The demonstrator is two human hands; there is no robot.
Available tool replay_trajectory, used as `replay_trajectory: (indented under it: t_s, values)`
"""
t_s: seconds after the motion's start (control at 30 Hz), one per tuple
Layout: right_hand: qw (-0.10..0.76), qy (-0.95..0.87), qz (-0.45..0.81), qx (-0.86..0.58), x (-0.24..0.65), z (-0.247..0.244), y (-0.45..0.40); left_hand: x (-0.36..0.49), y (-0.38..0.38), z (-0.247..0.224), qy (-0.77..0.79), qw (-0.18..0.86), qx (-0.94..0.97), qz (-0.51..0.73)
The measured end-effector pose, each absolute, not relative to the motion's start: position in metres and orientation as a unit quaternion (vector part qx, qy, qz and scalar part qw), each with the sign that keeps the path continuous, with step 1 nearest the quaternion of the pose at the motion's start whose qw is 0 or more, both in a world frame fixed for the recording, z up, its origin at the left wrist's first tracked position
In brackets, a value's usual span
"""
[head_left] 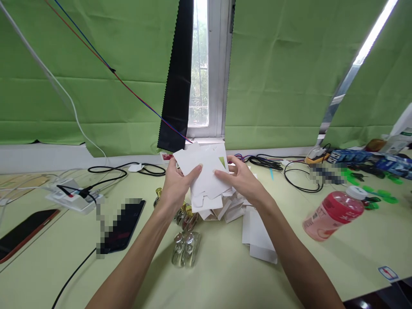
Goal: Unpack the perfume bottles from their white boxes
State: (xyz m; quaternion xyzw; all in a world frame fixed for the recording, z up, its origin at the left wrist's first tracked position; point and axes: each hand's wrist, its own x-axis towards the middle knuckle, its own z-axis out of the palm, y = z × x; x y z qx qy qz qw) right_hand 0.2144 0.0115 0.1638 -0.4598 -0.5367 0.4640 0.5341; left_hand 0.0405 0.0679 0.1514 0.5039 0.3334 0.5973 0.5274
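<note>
Between my two hands I hold a loose stack of white folded cartons (209, 171), lifted above the table. My left hand (175, 182) grips its left side with the thumb across the front. On the right side my right hand (240, 176) does the same, its thumb near a small green corner patch. Beneath lies a heap of more white cartons (233, 208), partly hidden by the stack. Other flat white cartons (259, 236) rest under my right forearm. Small glass bottles (186, 249) stand near my left wrist, with several more, some gold-capped (187, 210), behind them.
To the left lie a dark phone (124, 227), a red-edged phone (25, 231) and a white power strip (75, 199). A pink drink bottle (334, 212) leans at right. Black cables (264, 162) run along the back, below green curtains (273, 77).
</note>
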Motion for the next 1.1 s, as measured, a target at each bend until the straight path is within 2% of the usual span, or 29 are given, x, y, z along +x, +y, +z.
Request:
replay_trajectory:
  t_s: [0.3,0.4,0.5,0.57,0.67,0.77,0.97,1.1]
  values:
    - [0.568,-0.554,0.397,-0.462,0.222,0.163,0.014,0.044,0.062,0.148,0.328,0.507,0.566,0.561]
    - [0.552,-0.569,0.396,-0.463,0.229,0.164,0.012,0.043,0.064,0.149,0.33,0.506,0.59,0.536]
    - [0.473,-0.611,0.354,-0.526,0.248,0.163,0.008,0.04,0.08,0.151,0.338,0.491,0.611,0.522]
    - [0.401,-0.618,0.271,-0.62,0.27,0.158,0.004,0.039,0.1,0.15,0.352,0.494,0.623,0.494]
    - [0.271,-0.589,0.186,-0.738,0.309,0.141,-0.007,0.038,0.137,0.144,0.425,0.518,0.628,0.396]
    - [0.157,-0.511,0.185,-0.825,0.335,0.113,-0.024,0.044,0.166,0.132,0.474,0.524,0.653,0.272]
    - [0.122,-0.452,0.349,-0.812,0.318,0.052,-0.054,0.058,0.192,0.101,0.512,0.505,0.68,0.146]
    - [0.14,-0.465,0.319,-0.814,0.315,0.03,-0.057,0.058,0.201,0.088,0.532,0.487,0.69,0.058]
